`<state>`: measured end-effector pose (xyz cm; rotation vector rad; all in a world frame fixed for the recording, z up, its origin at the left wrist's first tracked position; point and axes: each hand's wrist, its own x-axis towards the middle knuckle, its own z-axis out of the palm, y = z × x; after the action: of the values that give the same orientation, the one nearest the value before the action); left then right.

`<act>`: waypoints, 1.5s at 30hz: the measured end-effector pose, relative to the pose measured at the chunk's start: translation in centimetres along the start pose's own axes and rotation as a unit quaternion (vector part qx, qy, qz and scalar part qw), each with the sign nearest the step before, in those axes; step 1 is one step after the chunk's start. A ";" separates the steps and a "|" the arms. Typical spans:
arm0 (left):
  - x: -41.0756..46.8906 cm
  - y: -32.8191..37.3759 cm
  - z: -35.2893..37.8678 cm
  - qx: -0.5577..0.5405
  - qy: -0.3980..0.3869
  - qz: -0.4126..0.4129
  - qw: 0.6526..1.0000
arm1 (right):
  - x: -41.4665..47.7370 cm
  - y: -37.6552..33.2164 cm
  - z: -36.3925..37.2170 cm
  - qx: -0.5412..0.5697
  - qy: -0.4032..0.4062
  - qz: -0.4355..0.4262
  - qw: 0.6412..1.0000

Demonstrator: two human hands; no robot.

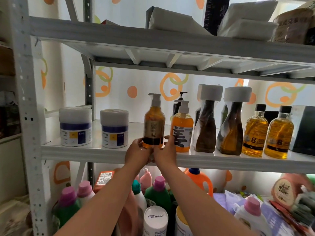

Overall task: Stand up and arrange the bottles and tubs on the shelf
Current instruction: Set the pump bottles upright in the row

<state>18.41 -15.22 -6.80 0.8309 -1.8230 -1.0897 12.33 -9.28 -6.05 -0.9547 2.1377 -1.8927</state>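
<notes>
White metal shelf [109, 151], middle level. Two tubs [75, 126] well left of amber pump bottle [154, 123], upright at front edge, clamped at base by left hand [138, 153] and right hand [166, 153]. Orange pump bottle [182, 130] just right.

Two bare forearms show in the head view, no sleeves on either as far as the frame's lower edge. The left hand [138, 153] and the right hand [166, 153] carry no gloves, rings, watch or wristband
</notes>
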 end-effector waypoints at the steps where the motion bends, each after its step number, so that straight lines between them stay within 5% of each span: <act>1: -0.1 0.0 0.1 0.010 0.004 -0.001 1.000 | 0.0 0.1 0.0 -0.004 0.000 -0.002 1.000; 8: -1.0 1.2 0.9 0.117 0.053 -0.006 0.992 | 0.6 -0.8 -0.4 -0.067 -0.055 0.010 0.996; 16: -1.0 2.1 0.3 0.072 -0.034 0.003 0.997 | -0.2 -0.6 -0.6 -0.006 -0.039 -0.003 0.999; 23: -1.6 1.5 0.4 0.028 0.067 0.002 0.997 | -0.3 -1.3 -1.0 -0.014 -0.080 0.001 0.997; 29: -0.8 1.7 0.6 0.021 -0.035 -0.013 0.999 | -1.0 -0.5 -1.1 0.012 -0.062 -0.034 0.997; 35: -1.6 1.1 1.1 0.013 0.058 0.002 0.998 | -0.4 -1.2 -1.4 0.003 -0.103 -0.007 0.995; 41: -0.9 0.9 0.3 0.007 -0.044 -0.002 0.999 | -1.3 0.1 -0.6 0.018 -0.046 -0.033 0.998; 45: -1.2 0.6 -0.2 -0.010 -0.005 -0.001 1.000 | -0.5 -0.4 -0.1 -0.014 -0.087 -0.021 0.996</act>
<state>18.97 -14.06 -6.57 0.8161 -1.8172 -1.1135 12.86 -8.93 -5.82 -1.1344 2.0634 -1.7306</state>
